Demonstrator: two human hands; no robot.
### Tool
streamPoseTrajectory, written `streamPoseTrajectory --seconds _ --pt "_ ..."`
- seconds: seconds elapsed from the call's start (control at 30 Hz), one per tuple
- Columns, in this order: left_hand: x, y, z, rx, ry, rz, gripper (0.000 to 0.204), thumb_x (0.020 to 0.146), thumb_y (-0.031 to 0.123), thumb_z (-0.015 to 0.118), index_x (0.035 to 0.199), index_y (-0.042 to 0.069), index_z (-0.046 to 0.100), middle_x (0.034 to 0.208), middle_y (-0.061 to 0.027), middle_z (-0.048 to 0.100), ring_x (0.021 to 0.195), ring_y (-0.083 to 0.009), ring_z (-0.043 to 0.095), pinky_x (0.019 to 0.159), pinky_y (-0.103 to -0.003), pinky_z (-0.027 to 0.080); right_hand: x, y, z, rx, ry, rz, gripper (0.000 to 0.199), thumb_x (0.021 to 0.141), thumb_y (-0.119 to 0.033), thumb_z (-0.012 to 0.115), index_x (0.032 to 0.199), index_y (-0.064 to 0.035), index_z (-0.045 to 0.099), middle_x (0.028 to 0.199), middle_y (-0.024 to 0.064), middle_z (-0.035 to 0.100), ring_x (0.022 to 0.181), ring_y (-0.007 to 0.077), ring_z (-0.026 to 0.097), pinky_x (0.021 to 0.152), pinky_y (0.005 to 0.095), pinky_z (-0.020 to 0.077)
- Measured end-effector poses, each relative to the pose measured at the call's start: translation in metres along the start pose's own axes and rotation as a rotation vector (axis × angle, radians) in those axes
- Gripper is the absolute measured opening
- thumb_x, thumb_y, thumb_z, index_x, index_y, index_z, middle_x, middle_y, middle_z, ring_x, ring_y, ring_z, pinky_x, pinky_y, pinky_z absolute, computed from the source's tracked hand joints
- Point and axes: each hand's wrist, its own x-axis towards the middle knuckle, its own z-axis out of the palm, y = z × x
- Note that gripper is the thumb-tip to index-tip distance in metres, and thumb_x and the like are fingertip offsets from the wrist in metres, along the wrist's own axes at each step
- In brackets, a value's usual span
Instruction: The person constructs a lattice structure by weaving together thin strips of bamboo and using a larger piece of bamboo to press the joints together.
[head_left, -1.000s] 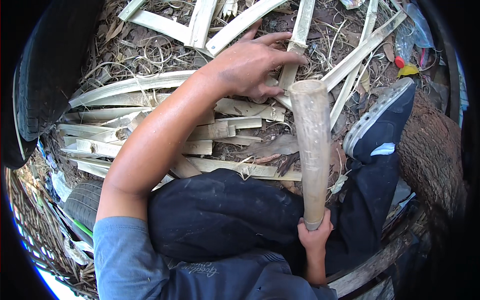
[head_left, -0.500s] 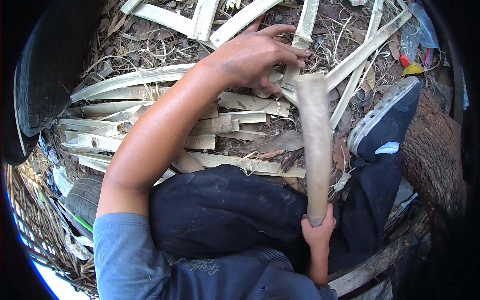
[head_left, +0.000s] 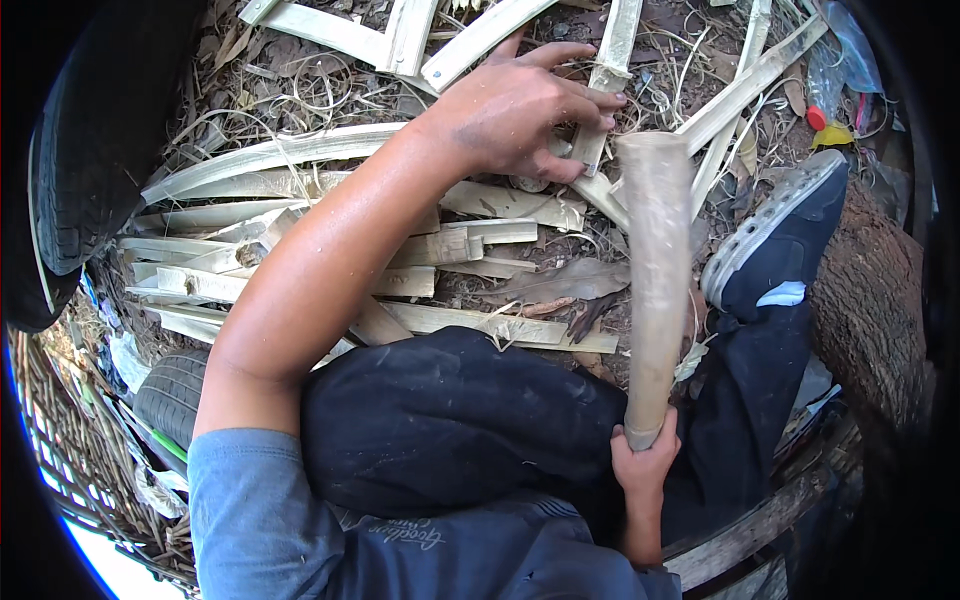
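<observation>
My left hand reaches forward over the ground and grips a pale split bamboo strip that stands nearly upright in the picture. My right hand sits low by my lap, closed around the thin end of a wooden club. The club's thick end points up and slightly blurs, just right of the left hand. My dark-trousered legs lie under both arms, with my right shoe beside the club.
Several split bamboo strips and dry leaves litter the dirt ahead. A black tyre stands at the left, a smaller tyre lies at lower left. A log lies at right, plastic litter beyond.
The club's thick end has risen and swung up toward the left hand. The left hand has shifted slightly on the bamboo strip.
</observation>
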Motion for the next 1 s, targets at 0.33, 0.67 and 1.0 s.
streamPoseTrajectory --seconds 0.33,0.67,1.0 --pt "0.002 0.002 -0.001 -0.015 -0.035 -0.043 0.062 0.058 0.026 0.087 0.118 0.026 0.071 0.141 0.0149 0.057 0.144 -0.0257 0.035 0.114 -0.061 0.031 0.000 -0.002 -0.002 0.077 0.001 -0.011 0.035 0.068 -0.004 0.069 0.099 -0.0006 0.053 0.078 0.0167 0.064 0.073 0.0337 0.069 0.068 0.0380 0.0528" --pt "-0.002 0.001 0.001 -0.023 -0.009 -0.022 0.048 0.067 0.037 0.082 0.112 0.024 0.073 0.139 0.0144 0.059 0.144 -0.0262 0.036 0.114 -0.057 0.030 -0.008 -0.010 -0.003 0.121 0.112 -0.020 0.038 0.068 -0.007 0.072 0.101 0.0002 0.055 0.078 0.0221 0.066 0.077 0.0448 0.068 0.067 0.0460 0.0537" --pt "0.000 0.000 0.000 -0.023 0.012 -0.026 0.043 0.068 0.035 0.081 0.109 0.022 0.073 0.138 0.0134 0.059 0.143 -0.0265 0.037 0.113 -0.054 0.033 -0.002 0.000 0.001 0.015 0.069 -0.063 0.038 0.067 -0.004 0.071 0.101 0.0003 0.055 0.076 0.0180 0.065 0.071 0.0391 0.069 0.066 0.0406 0.0537"
